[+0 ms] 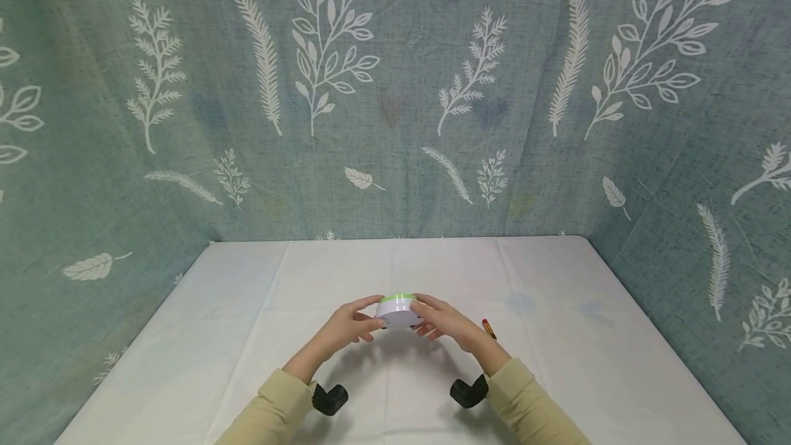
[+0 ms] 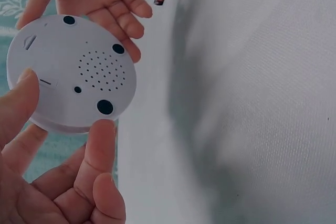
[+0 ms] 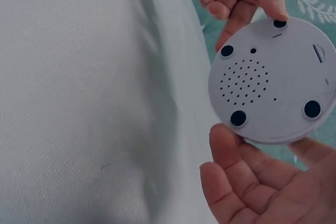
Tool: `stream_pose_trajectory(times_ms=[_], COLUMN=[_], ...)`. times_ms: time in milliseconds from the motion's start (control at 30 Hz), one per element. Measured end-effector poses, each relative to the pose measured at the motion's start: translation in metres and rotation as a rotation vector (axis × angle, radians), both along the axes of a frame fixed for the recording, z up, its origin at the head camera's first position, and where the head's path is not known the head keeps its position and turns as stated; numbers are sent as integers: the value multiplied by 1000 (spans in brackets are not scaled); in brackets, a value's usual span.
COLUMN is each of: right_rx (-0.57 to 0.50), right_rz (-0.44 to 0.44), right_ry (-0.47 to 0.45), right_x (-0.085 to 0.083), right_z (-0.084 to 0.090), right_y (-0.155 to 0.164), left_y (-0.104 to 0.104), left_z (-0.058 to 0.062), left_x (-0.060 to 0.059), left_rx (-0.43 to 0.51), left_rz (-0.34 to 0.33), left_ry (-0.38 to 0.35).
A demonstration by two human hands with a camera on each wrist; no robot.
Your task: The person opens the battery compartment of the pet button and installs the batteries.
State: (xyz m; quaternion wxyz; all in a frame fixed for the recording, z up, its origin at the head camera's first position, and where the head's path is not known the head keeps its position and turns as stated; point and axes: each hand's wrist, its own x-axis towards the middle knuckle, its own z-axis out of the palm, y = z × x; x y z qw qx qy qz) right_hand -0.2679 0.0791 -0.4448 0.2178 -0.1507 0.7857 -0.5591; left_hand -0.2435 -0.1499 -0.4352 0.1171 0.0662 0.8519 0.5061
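Left hand (image 1: 349, 327) and right hand (image 1: 446, 321) — both grasp, by fingertips at opposite edges, a round white plastic disc device with a green band (image 1: 398, 310), lifted above the white cloth-covered table (image 1: 247, 335). Its underside, seen from the wrist views, bears four black rubber feet and a speaker grille (image 2: 101, 70).

Risk: a light rim-only hold — a slip would likely drop the device onto the table.

Nearby: a small red-and-yellow battery (image 1: 488, 328), just right of the right hand.
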Motion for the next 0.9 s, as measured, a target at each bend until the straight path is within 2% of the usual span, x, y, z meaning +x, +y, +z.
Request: stream_pose_trajectory(times_ms=[267,533,667,900], right_rx=[16,-21,-19,-38], right_rz=[58,119,123,140], right_ry=[69,161,165,143], right_x=[4,3,4,5], right_z=[3,3,4,5], right_y=[4,7,8,9], left_y=[-7,-12,-14,-14], left_z=[3,1,1,0], left_x=[1,0,-1,-2], left_rx=[35,93,138,158], left_rz=[23,-29,-48,-33], left_ry=[-51,-88,-119,-154])
